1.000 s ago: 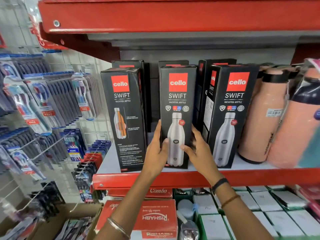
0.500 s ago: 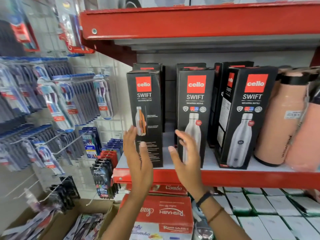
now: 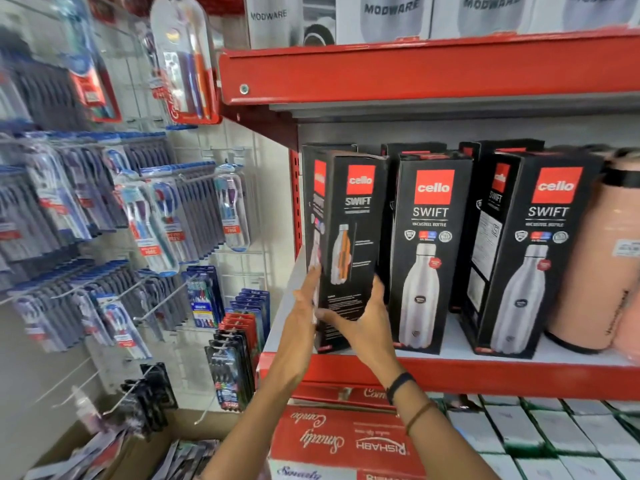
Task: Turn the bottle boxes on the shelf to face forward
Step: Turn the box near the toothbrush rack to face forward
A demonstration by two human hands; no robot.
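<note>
Three black Cello Swift bottle boxes stand in the front row on the red shelf (image 3: 450, 374). The leftmost box (image 3: 349, 237) is turned at an angle, its orange-bottle side towards me and another face showing at its left edge. My left hand (image 3: 306, 306) presses on its left lower side and my right hand (image 3: 360, 320) grips its lower front and right edge. The middle box (image 3: 429, 251) and the right box (image 3: 533, 258) show their silver-bottle fronts. More black boxes stand behind them.
Peach-coloured flasks (image 3: 602, 271) stand right of the boxes. Toothbrush packs (image 3: 156, 220) hang on a wire rack at left. Red cartons (image 3: 339, 441) and white-green boxes (image 3: 540, 434) lie below the shelf. Modware boxes (image 3: 391, 15) sit on the shelf above.
Both hands left the middle box, moved left and took hold of the leftmost box, which has turned partway. The view has shifted left and up.
</note>
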